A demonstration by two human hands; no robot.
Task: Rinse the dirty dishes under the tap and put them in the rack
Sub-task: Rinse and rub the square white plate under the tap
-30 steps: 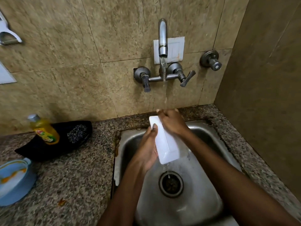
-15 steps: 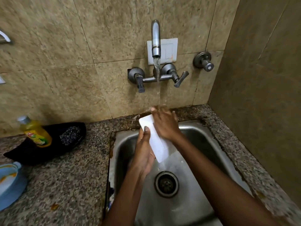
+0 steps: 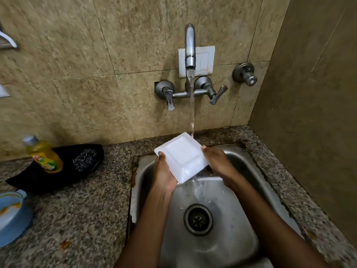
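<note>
A white square dish [image 3: 180, 157] is held over the steel sink [image 3: 241, 215], its underside facing me and tilted toward the wall. My left hand [image 3: 164, 174] grips its left edge with the thumb on top. My right hand [image 3: 218, 160] holds its right edge. Water runs from the wall tap [image 3: 190, 49] and strikes the dish's far corner, then spills off the lower edge into the sink. No rack is in view.
On the granite counter [image 3: 87, 209] to the left sit a yellow dish-soap bottle [image 3: 43, 155], a black tray [image 3: 58, 171] with a steel scrubber [image 3: 84, 158], and a blue bowl [image 3: 11, 217] with orange residue. A side wall stands close on the right.
The dish has turned from nearly edge-on to showing its broad underside. My right hand slid from the top of the dish to its right edge.
</note>
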